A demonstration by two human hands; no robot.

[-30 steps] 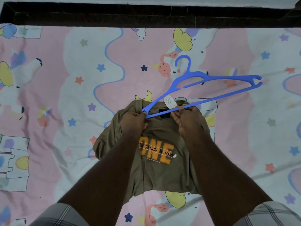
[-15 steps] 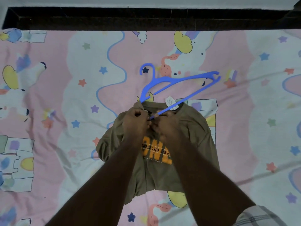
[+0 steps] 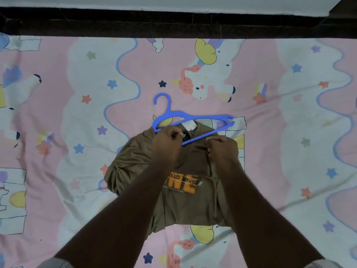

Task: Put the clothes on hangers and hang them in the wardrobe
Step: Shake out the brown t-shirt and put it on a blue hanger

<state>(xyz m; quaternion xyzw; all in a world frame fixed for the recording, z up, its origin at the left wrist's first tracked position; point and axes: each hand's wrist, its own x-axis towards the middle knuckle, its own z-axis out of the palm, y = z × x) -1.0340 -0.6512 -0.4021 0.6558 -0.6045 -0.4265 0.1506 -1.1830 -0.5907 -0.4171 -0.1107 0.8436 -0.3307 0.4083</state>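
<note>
Both hands pinch the t-shirt (image 3: 185,171): left hand (image 3: 167,141) and right hand (image 3: 222,147) at its collar; slide the hanger (image 3: 193,117) gently inside.

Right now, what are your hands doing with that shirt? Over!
Left hand pinches collar by blue hanger. Right hand grips brown T-shirt neckline. Hanger partly in neck. Nothing in the way.

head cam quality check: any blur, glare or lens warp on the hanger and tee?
Head view: light is dim and flat, no glare; forearms go nearly black. Wide-angle warp bows the dark bed edge. Blue hanger and the olive T-shirt print are soft but readable; left hand and right hand look slightly smeared at the collar.
</note>
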